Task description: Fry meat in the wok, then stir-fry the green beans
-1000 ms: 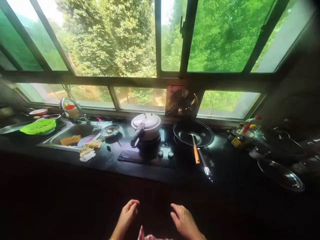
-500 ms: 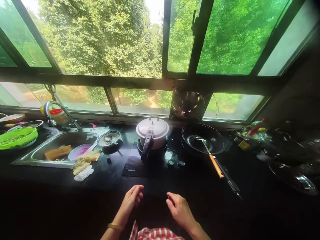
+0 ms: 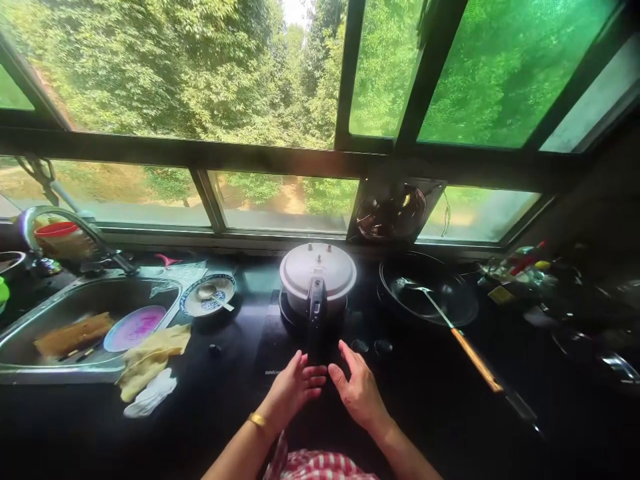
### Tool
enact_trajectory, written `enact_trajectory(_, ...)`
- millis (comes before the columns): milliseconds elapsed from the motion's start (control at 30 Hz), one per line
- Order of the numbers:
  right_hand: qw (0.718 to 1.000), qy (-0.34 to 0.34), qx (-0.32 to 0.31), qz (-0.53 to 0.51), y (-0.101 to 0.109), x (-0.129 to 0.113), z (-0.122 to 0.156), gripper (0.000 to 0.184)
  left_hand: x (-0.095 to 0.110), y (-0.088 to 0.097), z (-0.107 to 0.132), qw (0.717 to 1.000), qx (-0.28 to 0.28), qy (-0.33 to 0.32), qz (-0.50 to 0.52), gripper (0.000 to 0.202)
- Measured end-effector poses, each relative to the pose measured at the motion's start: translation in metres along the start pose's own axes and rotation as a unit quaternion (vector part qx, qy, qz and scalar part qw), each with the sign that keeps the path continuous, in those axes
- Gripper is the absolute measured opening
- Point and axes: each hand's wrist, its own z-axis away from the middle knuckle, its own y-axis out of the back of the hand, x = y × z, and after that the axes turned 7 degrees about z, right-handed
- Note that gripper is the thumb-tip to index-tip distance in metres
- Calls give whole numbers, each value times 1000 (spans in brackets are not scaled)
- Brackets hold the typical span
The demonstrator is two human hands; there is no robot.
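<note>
A silver pressure cooker [image 3: 300,273] with its lid on stands on the black cooktop, its long black handle [image 3: 317,313] pointing toward me. My left hand [image 3: 293,390] is open near the handle's end, fingers spread and curved, holding nothing. Whether its fingertips touch the handle I cannot tell. Just right of the handle, my right hand [image 3: 359,387] is open too, thumb apart from the fingers and nothing in it. Two dark knobs [image 3: 383,347] sit beyond the right hand.
On the right a black wok [image 3: 453,293] holds a spatula with a wooden handle [image 3: 475,357]. To the left are a bowl with a spoon [image 3: 207,293], a sink [image 3: 173,300] with a pink-and-white dish [image 3: 135,328], and cloths [image 3: 150,393] on its edge. A window runs behind the counter.
Both hands have moved forward and closer together, up to the cooker's handle. My left hand's fingers have spread. The view has shifted closer to the counter.
</note>
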Motion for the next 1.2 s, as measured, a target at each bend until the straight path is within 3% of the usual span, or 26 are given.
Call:
enact_trajectory(167, 995, -62, 52, 60, -35, -33, -22, 72, 26, 11, -21, 988, -116, 107, -4, 34)
enact_trajectory(333, 979, -121, 73, 144, -54, -46, -40, 74, 34, 15, -34, 975, -162, 151, -23, 41)
enact_trajectory(600, 974, -150, 55, 160, -53, -57, -45, 75, 26, 8, -38, 971, -170, 167, 0, 49)
enact_trajectory(900, 980, -159, 16, 120, -49, -60, -46, 62, 13, 5, -37, 985, -144, 98, 1, 44)
enact_trajectory(1067, 979, -176, -2, 105, -44, -52, -48, 59, 10, 6, -37, 988, -129, 87, 0, 42)
enact_trajectory(1200, 981, -192, -20, 20, -34, -41, -50, 54, 8, 5, -39, 989, -125, 74, -1, 37)
